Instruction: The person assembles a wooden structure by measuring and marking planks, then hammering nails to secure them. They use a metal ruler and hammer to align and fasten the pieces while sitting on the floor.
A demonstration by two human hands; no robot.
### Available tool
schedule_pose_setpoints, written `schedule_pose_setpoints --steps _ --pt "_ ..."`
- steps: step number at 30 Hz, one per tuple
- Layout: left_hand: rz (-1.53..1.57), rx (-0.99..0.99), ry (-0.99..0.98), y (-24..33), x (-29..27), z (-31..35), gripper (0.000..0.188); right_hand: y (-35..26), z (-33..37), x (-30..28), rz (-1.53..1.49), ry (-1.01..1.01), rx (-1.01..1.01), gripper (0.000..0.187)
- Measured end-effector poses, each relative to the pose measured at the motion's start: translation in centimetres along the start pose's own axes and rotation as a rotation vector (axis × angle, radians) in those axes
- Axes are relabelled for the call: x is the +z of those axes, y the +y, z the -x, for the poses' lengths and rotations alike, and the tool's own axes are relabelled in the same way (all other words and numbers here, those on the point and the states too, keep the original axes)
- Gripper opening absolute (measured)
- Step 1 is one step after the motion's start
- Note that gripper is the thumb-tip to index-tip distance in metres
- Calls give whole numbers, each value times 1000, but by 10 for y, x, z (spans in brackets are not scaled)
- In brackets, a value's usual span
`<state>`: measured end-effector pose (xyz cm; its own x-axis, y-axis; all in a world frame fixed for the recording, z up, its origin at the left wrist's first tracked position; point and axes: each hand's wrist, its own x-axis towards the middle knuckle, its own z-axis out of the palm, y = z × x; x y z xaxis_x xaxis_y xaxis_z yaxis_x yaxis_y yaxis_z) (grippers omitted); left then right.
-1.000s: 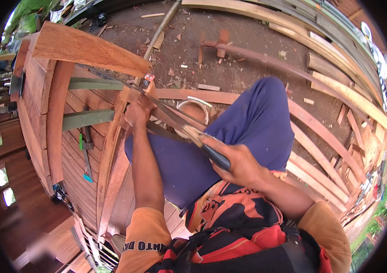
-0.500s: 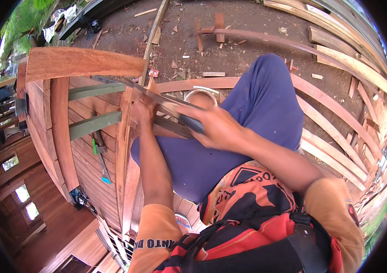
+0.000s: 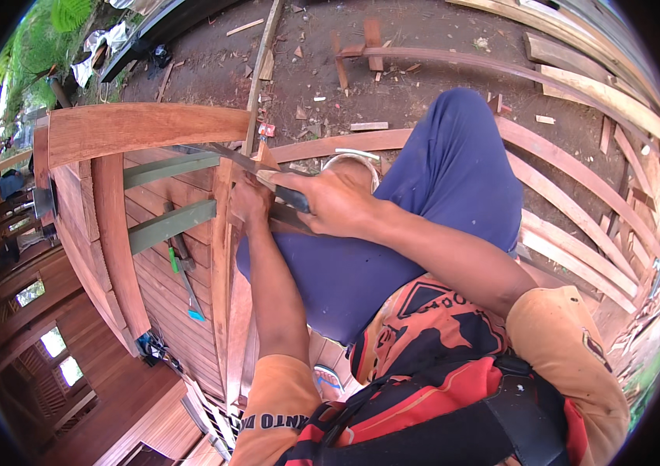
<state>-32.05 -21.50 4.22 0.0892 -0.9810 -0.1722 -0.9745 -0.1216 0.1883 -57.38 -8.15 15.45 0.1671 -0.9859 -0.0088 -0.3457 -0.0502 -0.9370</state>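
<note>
My right hand (image 3: 343,202) is closed around the black handle (image 3: 290,197) of what looks like a handsaw. Its long dark blade (image 3: 238,160) slants up and left, across the top of a wooden frame. Just left of the handle, my left hand (image 3: 250,200) is closed on a small piece of wood (image 3: 265,158) beside the blade. Its fingertips are partly hidden. Beyond the blade lies a wide, curved reddish plank (image 3: 144,128). Where the blade meets the wood is hard to make out.
Green crosspieces (image 3: 171,225) span the planked hull-like structure at left. A green-and-blue-ended tool (image 3: 185,283) lies inside it. A round container (image 3: 355,163) sits beyond my right hand. Curved timber ribs (image 3: 578,179) run along the right. Wood scraps (image 3: 369,126) litter the dirt ground.
My right hand and the saw have moved left, pushing the blade along its length. My left hand stays at the same piece of wood. The whole view has shifted slightly.
</note>
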Motion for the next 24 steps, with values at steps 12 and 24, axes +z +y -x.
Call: schedule_pose_setpoints --steps 12,24 --pt "-71 -45 79 6 5 7 55 -1 -3 -10 -6 -2 15 68" --pt "-12 -16 70 5 4 8 58 8 -10 14 -14 33 -11 70"
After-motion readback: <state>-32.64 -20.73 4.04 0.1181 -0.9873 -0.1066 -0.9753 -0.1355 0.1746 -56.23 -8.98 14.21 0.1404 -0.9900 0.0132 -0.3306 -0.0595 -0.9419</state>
